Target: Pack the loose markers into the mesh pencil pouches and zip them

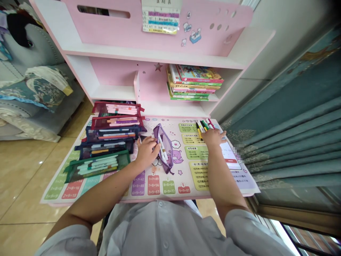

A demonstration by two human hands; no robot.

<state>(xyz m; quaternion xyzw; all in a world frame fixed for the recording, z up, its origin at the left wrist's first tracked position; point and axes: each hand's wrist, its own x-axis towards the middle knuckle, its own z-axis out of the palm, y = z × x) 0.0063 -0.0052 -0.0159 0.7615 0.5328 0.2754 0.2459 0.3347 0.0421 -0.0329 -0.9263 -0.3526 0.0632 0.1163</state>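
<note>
A purple mesh pouch [167, 144] with white pens inside lies near the middle of the desk. My left hand [147, 151] is at its left edge, fingers bent against it; the fingertips are partly hidden. At the right, my right hand [213, 138] reaches over several loose markers [203, 126], yellow, green, black and red; its fingers are partly spread, and what lies under the palm is hidden. On the left lie several filled mesh pouches: a green one [97, 166], dark blue ones [113, 134] and red ones [117, 108].
A phone [229, 155] with a lit screen lies right of my right forearm. Stacked books [194, 83] fill part of the pink shelf [154, 51] behind the desk. A curtain [282, 131] hangs at the right, and a grey sofa [39, 71] stands at the left.
</note>
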